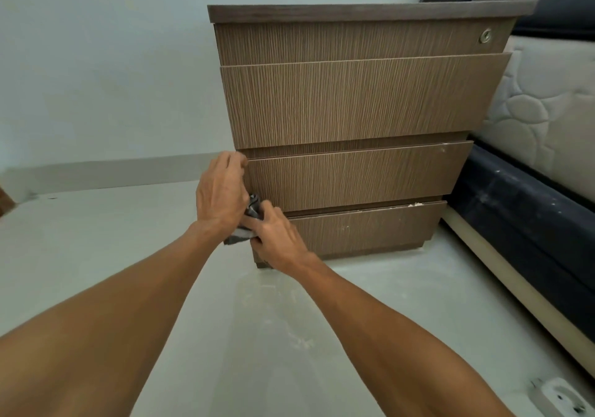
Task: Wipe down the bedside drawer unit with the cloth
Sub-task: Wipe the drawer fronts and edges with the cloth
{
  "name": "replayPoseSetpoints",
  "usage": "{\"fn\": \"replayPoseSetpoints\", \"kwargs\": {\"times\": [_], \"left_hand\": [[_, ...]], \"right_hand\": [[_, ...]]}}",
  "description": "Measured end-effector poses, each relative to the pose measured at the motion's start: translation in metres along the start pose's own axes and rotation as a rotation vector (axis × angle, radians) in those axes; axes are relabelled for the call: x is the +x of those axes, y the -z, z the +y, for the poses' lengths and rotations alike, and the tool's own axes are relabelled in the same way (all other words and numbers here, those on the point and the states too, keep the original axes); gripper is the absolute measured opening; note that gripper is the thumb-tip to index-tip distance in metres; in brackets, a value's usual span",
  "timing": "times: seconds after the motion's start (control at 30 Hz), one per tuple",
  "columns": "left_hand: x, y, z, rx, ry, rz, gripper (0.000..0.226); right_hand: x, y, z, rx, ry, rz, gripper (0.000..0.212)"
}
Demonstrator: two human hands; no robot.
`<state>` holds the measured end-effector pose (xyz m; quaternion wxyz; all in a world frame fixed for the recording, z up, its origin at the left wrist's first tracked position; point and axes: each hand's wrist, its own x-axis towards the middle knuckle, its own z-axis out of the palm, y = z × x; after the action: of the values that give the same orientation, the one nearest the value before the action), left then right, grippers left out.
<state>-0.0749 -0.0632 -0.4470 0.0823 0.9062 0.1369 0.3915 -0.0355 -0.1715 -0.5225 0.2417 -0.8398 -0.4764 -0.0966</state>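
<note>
At the lower left corner of the drawer unit point(354, 104), your right hand point(277, 239) pinched the grey cloth point(244, 223) while your left hand point(219, 191), fingers curled, steadied the drawer edge; firm, overlapping strokes suited.

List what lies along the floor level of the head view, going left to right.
Bare floor → left hand → grey cloth → right hand → bottom drawer of the drawer unit → dark bed base.
</note>
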Motion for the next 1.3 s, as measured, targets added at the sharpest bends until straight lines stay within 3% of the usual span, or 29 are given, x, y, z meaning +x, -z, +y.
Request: {"fn": "replayPoseSetpoints", "kwargs": {"times": [0.17,0.33,0.5,0.8,0.97,1.13,1.3], "left_hand": [[-0.043,-0.014,-0.011,0.014,0.245,-0.092,0.018],[-0.072,-0.038,-0.01,0.076,0.319,-0.378,0.032],[-0.073,-0.055,-0.007,0.116,0.308,-0.529,0.051],[-0.07,-0.053,-0.004,0.127,0.283,-0.534,0.047],[-0.076,-0.048,-0.001,0.109,0.297,-0.493,0.035],[-0.078,-0.045,-0.002,0.104,0.315,-0.451,0.024],[-0.074,-0.044,0.003,0.168,0.213,-0.427,0.025]], "right_hand": [[-0.033,0.016,0.018,-0.135,-0.006,-0.051,0.061],[-0.067,0.032,0.057,-0.203,-0.141,-0.044,0.062],[-0.08,0.037,0.074,-0.238,-0.244,-0.028,0.063],[-0.063,0.036,0.055,-0.238,-0.178,0.059,0.061],[-0.045,0.025,0.039,-0.275,-0.103,0.099,0.064],[-0.029,0.003,0.021,-0.267,-0.101,0.019,0.058],[-0.03,0.004,0.034,-0.314,-0.095,0.009,0.049]]}}
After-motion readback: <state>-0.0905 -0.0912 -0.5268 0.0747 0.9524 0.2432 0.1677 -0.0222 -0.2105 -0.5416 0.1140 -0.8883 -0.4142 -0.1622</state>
